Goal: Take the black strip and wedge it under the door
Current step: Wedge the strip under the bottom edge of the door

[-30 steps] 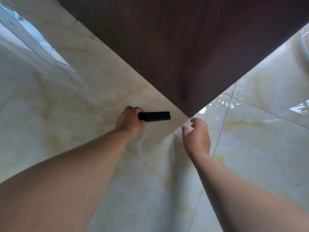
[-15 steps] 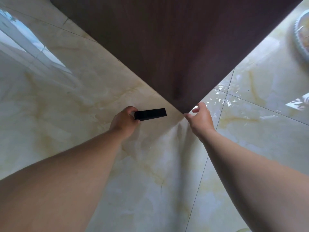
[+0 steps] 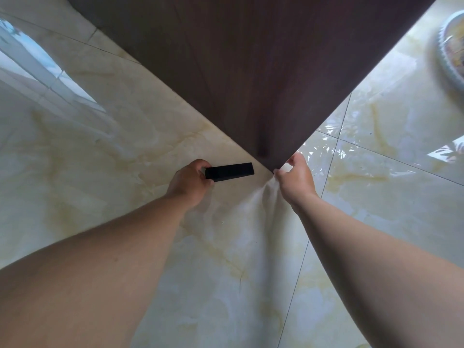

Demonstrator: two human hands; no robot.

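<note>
Left hand [image 3: 190, 182] clamped the strip [image 3: 229, 171] above glossy marble tiles [image 3: 100, 151]; right hand [image 3: 296, 179] pinched the dark door [image 3: 263, 71] at its bottom corner.

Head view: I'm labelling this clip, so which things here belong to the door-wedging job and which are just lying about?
Belongs to the job:
- black strip, held in the left hand
- door, its bottom corner gripped by the right hand

Just lying about:
- round patterned object at the right edge, blurred
- tiled floor
</note>
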